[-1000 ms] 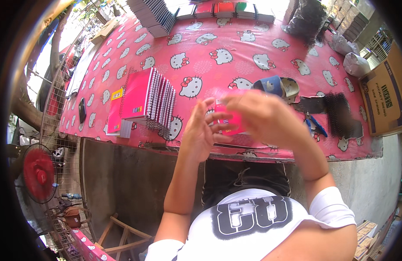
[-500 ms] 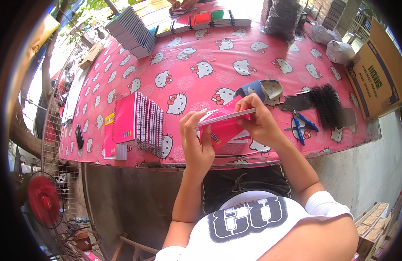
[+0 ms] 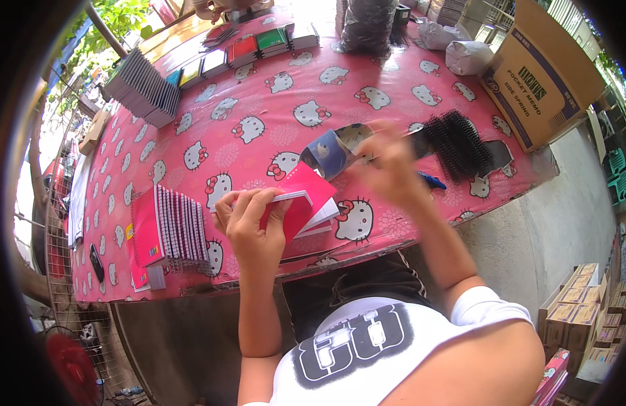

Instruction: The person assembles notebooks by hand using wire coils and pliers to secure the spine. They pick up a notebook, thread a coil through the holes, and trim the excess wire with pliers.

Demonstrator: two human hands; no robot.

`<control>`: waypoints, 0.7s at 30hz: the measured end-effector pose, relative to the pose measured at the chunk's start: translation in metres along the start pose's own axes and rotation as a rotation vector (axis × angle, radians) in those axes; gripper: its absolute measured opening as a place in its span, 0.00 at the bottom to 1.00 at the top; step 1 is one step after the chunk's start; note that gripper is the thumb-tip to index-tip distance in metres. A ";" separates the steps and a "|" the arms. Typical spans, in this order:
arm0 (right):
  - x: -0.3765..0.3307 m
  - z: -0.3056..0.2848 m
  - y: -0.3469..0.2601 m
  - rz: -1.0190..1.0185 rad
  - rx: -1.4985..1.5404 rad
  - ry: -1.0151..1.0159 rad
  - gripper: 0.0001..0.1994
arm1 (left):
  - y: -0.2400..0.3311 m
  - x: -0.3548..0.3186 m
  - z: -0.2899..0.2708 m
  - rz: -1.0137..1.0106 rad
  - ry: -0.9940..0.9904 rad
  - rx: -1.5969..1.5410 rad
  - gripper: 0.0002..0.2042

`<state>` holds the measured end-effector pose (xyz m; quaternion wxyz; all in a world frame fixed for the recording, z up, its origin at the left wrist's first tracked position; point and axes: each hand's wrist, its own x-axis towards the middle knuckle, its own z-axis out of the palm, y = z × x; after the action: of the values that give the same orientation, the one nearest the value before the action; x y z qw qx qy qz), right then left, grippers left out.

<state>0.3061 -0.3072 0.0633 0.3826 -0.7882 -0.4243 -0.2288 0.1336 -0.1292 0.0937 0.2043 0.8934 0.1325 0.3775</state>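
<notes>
Remotely, I saw the left hand (image 3: 250, 220) pinching pink-covered pages (image 3: 296, 195), which a slackened grip could spill; rightward, I couldn't tell the blurred right hand (image 3: 389, 166)'s state.

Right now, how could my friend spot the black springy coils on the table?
Find the pink table, then the cardboard box at its right end. Between the box and the right hand lie the black coils. They look dark and bristly, unlike the blue tool nearby.

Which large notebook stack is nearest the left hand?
The pink spiral-bound stack, just left of the left hand; the grey-edged stack stands farther back.
</notes>
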 end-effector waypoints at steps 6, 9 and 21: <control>-0.039 -0.055 0.145 0.573 -0.640 -0.286 0.14 | 0.005 0.008 -0.004 0.026 -0.016 -0.033 0.12; -0.039 -0.055 0.166 0.498 -0.627 -0.356 0.11 | 0.002 0.007 -0.003 0.009 -0.005 -0.062 0.12; 0.008 -0.022 -0.021 0.045 0.367 -0.150 0.13 | -0.001 0.003 -0.003 0.010 0.004 -0.079 0.15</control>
<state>0.2915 -0.3132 0.0906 0.4920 -0.7295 -0.4684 -0.0795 0.1334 -0.1259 0.0974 0.2374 0.8845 0.1136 0.3852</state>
